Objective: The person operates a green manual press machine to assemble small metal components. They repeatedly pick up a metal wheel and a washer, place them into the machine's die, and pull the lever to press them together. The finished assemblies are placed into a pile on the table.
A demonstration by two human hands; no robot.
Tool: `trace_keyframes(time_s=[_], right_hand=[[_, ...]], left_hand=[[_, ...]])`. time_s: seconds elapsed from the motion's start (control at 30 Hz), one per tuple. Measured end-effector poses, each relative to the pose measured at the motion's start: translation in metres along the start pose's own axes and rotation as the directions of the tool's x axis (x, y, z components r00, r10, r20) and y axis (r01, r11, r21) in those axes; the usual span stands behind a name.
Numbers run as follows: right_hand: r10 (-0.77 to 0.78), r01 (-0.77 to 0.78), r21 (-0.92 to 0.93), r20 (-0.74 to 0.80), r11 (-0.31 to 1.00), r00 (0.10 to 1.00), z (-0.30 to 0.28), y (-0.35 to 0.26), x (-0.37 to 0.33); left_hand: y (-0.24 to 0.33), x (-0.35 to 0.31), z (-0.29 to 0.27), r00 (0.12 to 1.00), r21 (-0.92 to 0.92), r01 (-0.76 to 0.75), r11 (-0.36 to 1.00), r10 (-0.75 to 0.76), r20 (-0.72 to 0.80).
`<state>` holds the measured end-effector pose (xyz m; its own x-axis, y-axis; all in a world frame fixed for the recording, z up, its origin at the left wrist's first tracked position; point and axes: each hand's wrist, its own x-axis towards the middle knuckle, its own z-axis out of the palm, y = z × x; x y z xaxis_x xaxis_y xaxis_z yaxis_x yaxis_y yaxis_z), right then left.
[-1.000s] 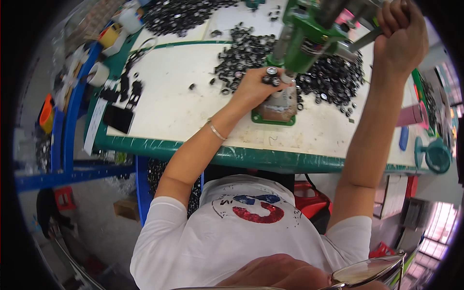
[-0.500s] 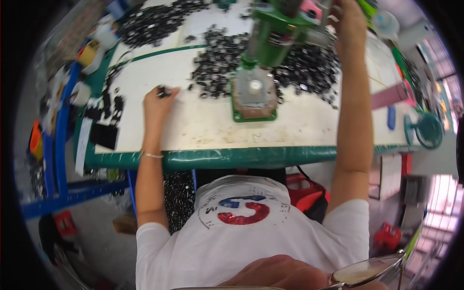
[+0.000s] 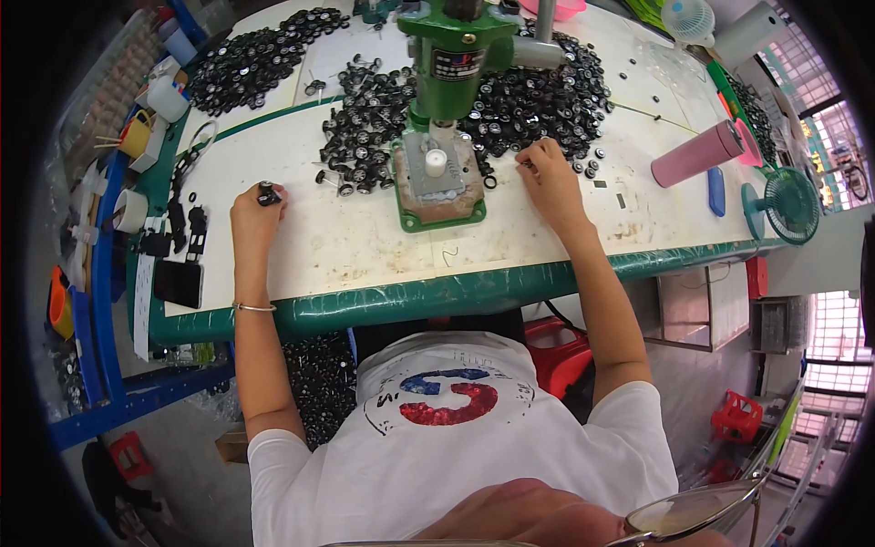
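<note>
"How many hands are on the table, and how do they stand?"

"Two, well apart. Your left hand [image 3: 258, 217], toward the table's left edge, is closed around a black wheel piece [image 3: 269, 193]. Your right hand [image 3: 550, 179] is curled at the near side of a wheel pile [image 3: 538, 96]; you can't tell from here whether its fingertips grip anything."

"Which way does the held piece point?"

"Its exposed end pokes out above your fingers, toward the table's far edge. Your fingers hide the rest, so its long axis can't be told, nor whether you hold more than one."

"And the counts around it?"

"Three main heaps: that pile, a second heap [image 3: 360, 137] left of the press, and a third heap [image 3: 264, 59] by the far left corner. You have one green press [image 3: 451, 68] between your hands, its one white peg [image 3: 436, 163] upright. One phone [image 3: 179, 283] lies at the near left corner; one pink bottle [image 3: 694, 155] is near the right edge, with one blue case [image 3: 717, 191] beside it."
</note>
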<state>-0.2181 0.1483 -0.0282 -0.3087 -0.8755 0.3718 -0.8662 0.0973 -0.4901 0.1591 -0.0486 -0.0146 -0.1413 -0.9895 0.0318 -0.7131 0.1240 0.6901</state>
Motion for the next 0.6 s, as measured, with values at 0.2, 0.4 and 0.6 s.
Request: trace_keyframes(time_s=[0.2, 0.4, 0.6], right_hand=[[-0.024, 0.023, 0.019, 0.019, 1.000, 1.000, -0.008, 0.001, 0.006], [-0.042, 0.044, -0.023, 0.082, 0.999, 0.996, -0.002, -0.002, 0.006], [-0.038, 0.032, 0.158, 0.031, 0.987, 0.999, -0.007, -0.008, 0.010]], left_hand=[[0.005, -0.008, -0.020, 0.984, -0.202, 0.139, 0.970, -0.111, 0.141], [-0.015, -0.006, -0.029, 0.959, -0.457, 0.238, 0.857, -0.134, 0.248], [-0.024, -0.004, -0.029, 0.967, -0.451, 0.200, 0.870, -0.103, 0.231]])
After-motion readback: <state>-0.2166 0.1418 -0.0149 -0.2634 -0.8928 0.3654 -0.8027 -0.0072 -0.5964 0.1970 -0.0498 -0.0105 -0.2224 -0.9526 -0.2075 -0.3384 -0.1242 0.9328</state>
